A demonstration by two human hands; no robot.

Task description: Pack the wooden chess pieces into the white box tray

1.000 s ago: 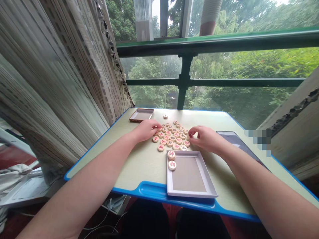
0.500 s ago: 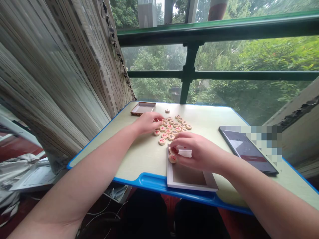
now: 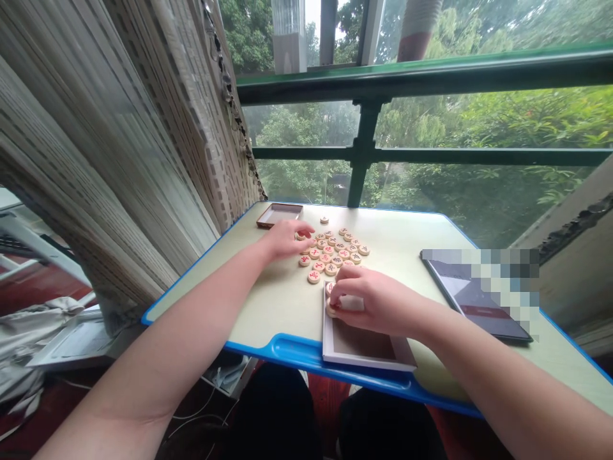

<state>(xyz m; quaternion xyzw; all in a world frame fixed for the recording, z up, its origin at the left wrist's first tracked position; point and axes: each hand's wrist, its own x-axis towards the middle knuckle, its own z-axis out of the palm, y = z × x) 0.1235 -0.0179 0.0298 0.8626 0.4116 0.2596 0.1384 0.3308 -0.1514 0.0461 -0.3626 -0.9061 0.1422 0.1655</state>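
Observation:
Several round wooden chess pieces [image 3: 335,252] with red characters lie in a cluster on the pale table [image 3: 282,300]. My left hand [image 3: 286,237] rests at the cluster's left edge, fingers curled on a piece. My right hand [image 3: 368,300] hovers over the far left corner of a white shallow box [image 3: 368,348] near the front edge. Its fingertips are pinched on a piece beside the pieces [image 3: 330,308] lying in the box; how many lie there is hidden by the hand.
A brown shallow tray [image 3: 279,214] sits at the table's back left. A dark tablet [image 3: 472,300] lies on the right. A curtain [image 3: 143,128] hangs at the left, a window with green bars behind. The table has a blue rim [image 3: 297,350].
My right hand left the cluster's right side and came down to the white box's far left corner with a piece. The left hand stayed at the cluster.

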